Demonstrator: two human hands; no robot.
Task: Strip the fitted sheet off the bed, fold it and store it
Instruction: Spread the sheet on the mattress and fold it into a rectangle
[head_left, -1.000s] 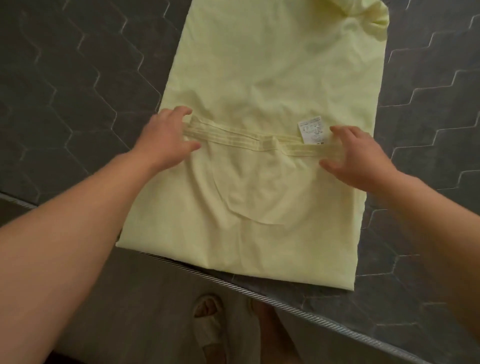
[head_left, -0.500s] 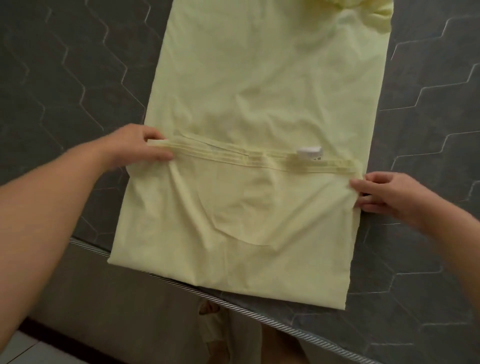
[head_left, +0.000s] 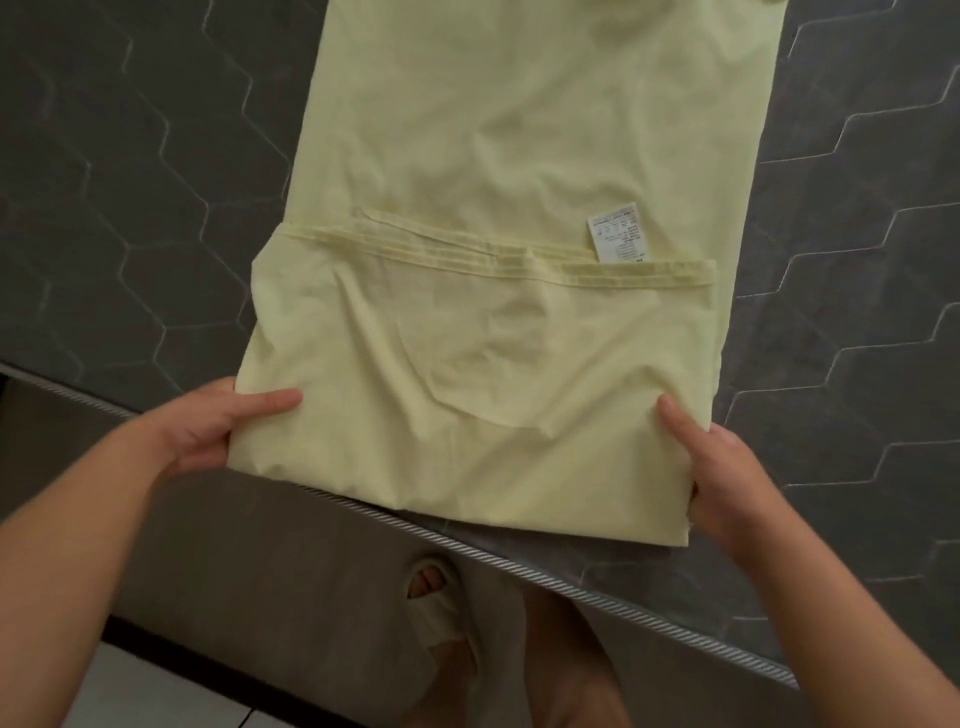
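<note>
Pinching the near end of the folded fitted sheet (head_left: 519, 156), both hands grip it the same way. The left hand (head_left: 208, 431) holds the near left corner with its thumb (head_left: 270, 402) flat on top and its fingers tucked under the cloth, out of sight. The right hand (head_left: 727, 483) holds the near right edge with its thumb (head_left: 675, 415) on top and its fingers curled round the edge beneath.

Both hands sit close to the mattress's piped edge (head_left: 519, 556). The left hand is just over it, and the right hand lies a little on the mattress side of it. The pale yellow sheet lies as a long folded strip on the dark grey, hexagon-quilted mattress (head_left: 130, 182). Its near left corner reaches past the piped edge, and the rest runs away from that edge and out of the top of the view.

Farther from the piped edge than the hands, a gathered elastic hem (head_left: 467, 257) crosses the strip from side to side and marks the end of a folded-over flap. A white care label (head_left: 618, 234) stands just beyond that hem, toward the right side, its print too small to read. The cloth between the hem and the hands shows soft creases.

On the person's side of the piped edge the mattress's side panel (head_left: 234, 545) drops away. Below it are a foot in a sandal (head_left: 431, 587) and a patch of light floor (head_left: 156, 691).
</note>
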